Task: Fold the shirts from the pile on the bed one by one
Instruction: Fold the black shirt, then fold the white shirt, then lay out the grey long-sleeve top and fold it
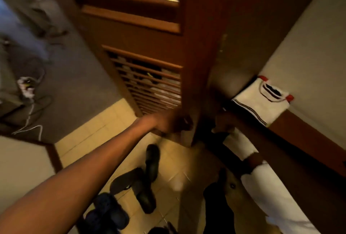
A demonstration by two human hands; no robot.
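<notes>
The whole view is blurred by motion. A folded white shirt (262, 102) with red trim and dark stripes lies at the right on the bed (309, 46), at its wooden frame edge. My left hand (168, 123) reaches forward and grips the lower edge of a slatted wooden cupboard door (194, 46). My right hand (222, 122) is curled just right of that door. A white garment (265, 192) is draped along my right forearm up to the hand, and the fingers seem to hold its end.
Several dark shoes and sandals (148, 181) lie on the tiled floor below my arms. A power strip with cables (28, 87) sits on the carpet at the left. The wooden bed frame (309, 140) runs along the right.
</notes>
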